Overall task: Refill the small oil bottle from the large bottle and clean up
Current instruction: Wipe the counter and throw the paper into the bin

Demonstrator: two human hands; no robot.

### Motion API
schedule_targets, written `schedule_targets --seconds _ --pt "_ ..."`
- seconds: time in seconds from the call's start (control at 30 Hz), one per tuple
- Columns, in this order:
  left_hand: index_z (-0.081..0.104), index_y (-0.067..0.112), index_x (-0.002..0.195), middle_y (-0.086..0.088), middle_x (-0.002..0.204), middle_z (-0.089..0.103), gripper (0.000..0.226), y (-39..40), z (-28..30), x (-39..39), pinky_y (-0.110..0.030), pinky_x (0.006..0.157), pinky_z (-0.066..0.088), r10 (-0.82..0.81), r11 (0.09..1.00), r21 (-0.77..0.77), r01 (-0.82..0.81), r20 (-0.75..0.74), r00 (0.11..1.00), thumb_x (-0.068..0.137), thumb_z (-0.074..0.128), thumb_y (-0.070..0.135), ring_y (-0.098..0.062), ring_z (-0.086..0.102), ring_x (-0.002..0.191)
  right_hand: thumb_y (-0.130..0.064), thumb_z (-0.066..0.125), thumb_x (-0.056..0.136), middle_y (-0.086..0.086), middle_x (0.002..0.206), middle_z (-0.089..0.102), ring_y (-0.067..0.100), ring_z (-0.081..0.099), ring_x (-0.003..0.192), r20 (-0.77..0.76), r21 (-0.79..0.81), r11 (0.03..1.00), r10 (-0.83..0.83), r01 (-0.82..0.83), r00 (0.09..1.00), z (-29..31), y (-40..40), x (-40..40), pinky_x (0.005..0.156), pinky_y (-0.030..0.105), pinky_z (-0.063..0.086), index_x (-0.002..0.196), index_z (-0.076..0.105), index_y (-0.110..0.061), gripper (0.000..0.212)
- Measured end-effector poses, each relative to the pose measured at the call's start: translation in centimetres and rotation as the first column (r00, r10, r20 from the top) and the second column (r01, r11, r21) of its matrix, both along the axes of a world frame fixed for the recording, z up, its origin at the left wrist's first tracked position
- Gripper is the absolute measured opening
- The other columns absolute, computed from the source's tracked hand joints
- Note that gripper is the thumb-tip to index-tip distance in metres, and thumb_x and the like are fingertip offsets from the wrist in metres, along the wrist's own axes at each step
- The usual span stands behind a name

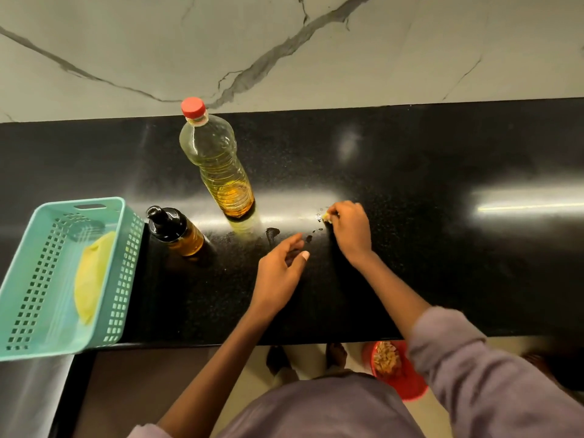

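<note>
Small oil bottle (177,230) sits capped beside the large bottle (218,162) by the teal basket (63,276); my right hand (349,230) pinches a yellow scrap (325,216), left hand (281,273) hovers spread, so I risk smearing the oil drops (273,233).

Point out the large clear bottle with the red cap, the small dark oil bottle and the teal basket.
Large clear plastic bottle with red cap (218,165): head view, on its ribbed body.
Small dark oil bottle (178,230): head view, on its shoulder.
Teal perforated plastic basket (128,273): head view, on its right wall.
</note>
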State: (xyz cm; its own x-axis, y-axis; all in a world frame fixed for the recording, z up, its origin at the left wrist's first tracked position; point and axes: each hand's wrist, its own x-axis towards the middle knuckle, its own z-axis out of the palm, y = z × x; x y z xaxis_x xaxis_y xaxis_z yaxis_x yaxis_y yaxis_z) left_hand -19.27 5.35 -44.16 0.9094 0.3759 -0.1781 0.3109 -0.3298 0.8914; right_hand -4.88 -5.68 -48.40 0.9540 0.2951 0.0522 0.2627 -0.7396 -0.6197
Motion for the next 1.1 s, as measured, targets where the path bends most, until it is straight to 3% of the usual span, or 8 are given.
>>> schedule_targets --seconds 0.07,0.17,0.3,0.47,0.67,0.87,0.97,1.1 --pt "0.051 0.014 0.135 0.002 0.123 0.063 0.044 0.8 0.0 -0.8 -0.006 0.091 0.044 0.042 0.999 -0.035 -0.042 0.019 0.999 0.092 0.060 0.015 0.000 0.058 0.108 -0.004 0.059 0.080 0.012 0.085 0.065 0.031 0.055 0.086 0.003 -0.071 0.997 -0.007 0.007 1.000 -0.7 1.3 1.1 0.069 0.038 0.040 0.082 0.066 -0.007 0.008" --pt "0.051 0.016 0.135 0.003 0.121 0.063 0.044 2.1 -0.3 -1.9 -0.004 0.088 0.043 0.091 0.995 -0.029 -0.091 0.026 0.995 0.092 0.059 0.015 0.007 0.056 0.107 -0.004 0.059 0.078 0.011 0.075 0.059 0.032 0.055 0.077 0.072 -0.158 0.983 0.102 -0.089 0.992 -1.4 2.8 -1.2 0.058 0.032 0.034 0.077 0.065 -0.009 0.008" --pt "0.053 0.015 0.133 0.003 0.121 0.063 0.042 3.2 -0.6 -2.8 -0.003 0.087 0.043 0.106 0.994 -0.020 -0.106 0.018 0.994 0.092 0.059 0.016 0.009 0.055 0.106 -0.012 0.056 0.082 0.008 0.076 0.058 0.024 0.053 0.076 0.148 -0.153 0.950 0.293 -0.270 0.945 -2.1 0.1 -5.5 0.063 0.032 0.040 0.091 0.070 -0.010 0.016" --pt "0.056 0.018 0.129 0.005 0.119 0.064 0.037 3.7 -0.8 -3.3 -0.010 0.091 0.047 0.092 0.995 -0.025 -0.091 0.024 0.995 0.092 0.059 0.016 0.004 0.057 0.109 -0.003 0.058 0.079 0.011 0.070 0.058 0.031 0.053 0.068 0.167 -0.147 0.989 0.033 -0.008 0.985 -2.4 -1.0 -0.9 0.064 0.032 0.029 0.083 0.072 -0.007 0.015" --pt "0.060 0.018 0.125 0.006 0.116 0.066 0.033 4.3 -1.3 -3.9 -0.011 0.090 0.047 0.090 0.996 -0.029 -0.090 0.006 0.996 0.092 0.060 0.016 0.009 0.057 0.105 -0.009 0.059 0.084 0.006 0.079 0.062 0.025 0.053 0.074 0.205 -0.132 0.970 0.228 -0.204 0.952 -3.7 -1.3 -6.4 0.070 0.030 0.036 0.097 0.072 -0.010 0.018" --pt "0.060 0.019 0.125 0.009 0.116 0.064 0.032 5.6 -1.7 -5.7 -0.016 0.091 0.048 0.110 0.994 0.001 -0.110 -0.010 0.994 0.093 0.059 0.019 0.005 0.057 0.108 -0.005 0.054 0.080 0.013 0.074 0.062 0.032 0.054 0.071 0.147 -0.063 0.998 0.010 -0.001 0.989 -2.9 2.3 -3.3 0.067 0.038 0.044 0.087 0.073 -0.006 0.020" --pt "0.062 0.020 0.123 0.009 0.115 0.066 0.031 6.3 -1.9 -6.5 -0.014 0.091 0.048 0.127 0.992 0.014 -0.127 -0.012 0.992 0.092 0.059 0.019 0.007 0.058 0.107 -0.002 0.058 0.081 0.012 0.078 0.065 0.030 0.056 0.077 0.108 -0.043 0.996 0.088 -0.084 0.990 -3.0 8.2 -4.5 0.068 0.036 0.042 0.090 0.073 -0.006 0.019" --pt "0.063 0.021 0.121 0.009 0.114 0.067 0.030 7.6 -2.1 -7.5 -0.021 0.092 0.050 0.146 0.989 0.030 -0.146 -0.014 0.989 0.092 0.060 0.020 0.004 0.059 0.106 -0.011 0.057 0.085 0.006 0.082 0.066 0.024 0.055 0.078 0.185 -0.061 0.929 0.371 -0.366 0.910 -3.4 9.3 -9.4 0.070 0.032 0.039 0.095 0.072 -0.010 0.018"
